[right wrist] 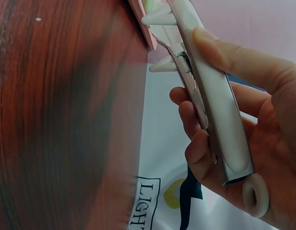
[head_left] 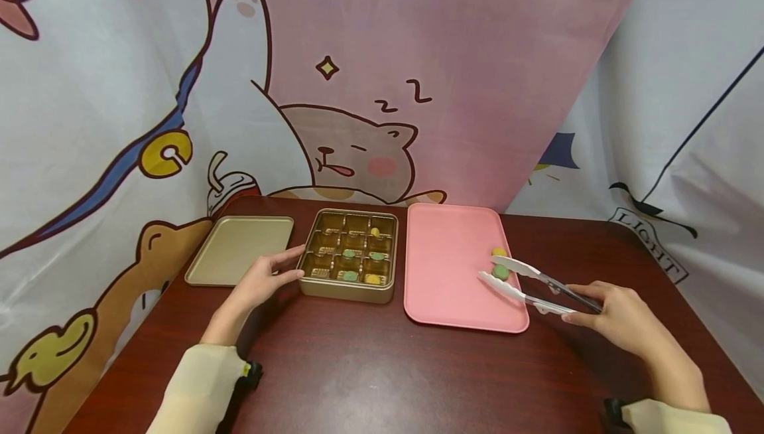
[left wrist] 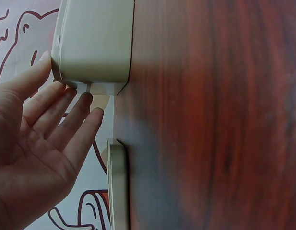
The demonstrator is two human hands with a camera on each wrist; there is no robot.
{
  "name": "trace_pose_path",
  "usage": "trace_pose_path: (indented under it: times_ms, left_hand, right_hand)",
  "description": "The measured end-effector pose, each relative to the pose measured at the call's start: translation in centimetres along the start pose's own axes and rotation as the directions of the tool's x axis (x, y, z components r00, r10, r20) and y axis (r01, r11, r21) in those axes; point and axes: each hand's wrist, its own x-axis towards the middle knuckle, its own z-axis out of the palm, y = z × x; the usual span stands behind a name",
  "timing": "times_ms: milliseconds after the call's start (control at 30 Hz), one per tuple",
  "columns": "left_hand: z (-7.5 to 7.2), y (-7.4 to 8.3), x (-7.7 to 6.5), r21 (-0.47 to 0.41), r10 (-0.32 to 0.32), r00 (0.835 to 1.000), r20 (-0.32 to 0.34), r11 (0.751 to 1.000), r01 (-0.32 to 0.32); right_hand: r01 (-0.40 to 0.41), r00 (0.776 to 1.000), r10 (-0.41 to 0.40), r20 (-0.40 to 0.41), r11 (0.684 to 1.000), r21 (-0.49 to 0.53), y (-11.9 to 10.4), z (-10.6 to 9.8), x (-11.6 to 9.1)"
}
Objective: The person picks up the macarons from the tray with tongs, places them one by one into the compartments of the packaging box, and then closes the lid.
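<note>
Cartoon-printed cloth (head_left: 477, 69) behind reddish-brown table (head_left: 358, 367)

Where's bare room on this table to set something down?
The table is bare in front of the box and pink tray; the tray's left half is bare too. Its right edge is crowded: tongs, green piece, yellow piece. The left hand crowds the box's left side.

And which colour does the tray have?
The tray is pink; the head view shows it best.

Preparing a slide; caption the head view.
Right hand holds open tongs around green piece on pink tray; left hand touches divided box.
</note>
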Motion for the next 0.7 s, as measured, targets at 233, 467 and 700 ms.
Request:
trace_pose_path:
  times_ms: [233, 467, 700]
  left_hand:
    - [-0.1, -0.1, 0.0, -0.003, 0.003, 1.000, 0.000, 1.000, -0.003]
    - [-0.1, 0.0, -0.1, -0.012, -0.007, 1.000, 0.000, 1.000, 0.007]
    - [0.0, 0.0, -0.2, -0.011, -0.007, 1.000, 0.000, 1.000, 0.007]
  right_hand:
    - [-0.033, 0.999, 0.033, 0.019, 0.999, -0.011, 0.0, -0.3, -0.5]
    - [-0.026, 1.000, 0.026, -0.003, 0.999, -0.025, -0.1, -0.6, -1.0]
    - [0.012, 1.000, -0.012, -0.028, 1.000, -0.011, -0.4, 0.2, -1.3]
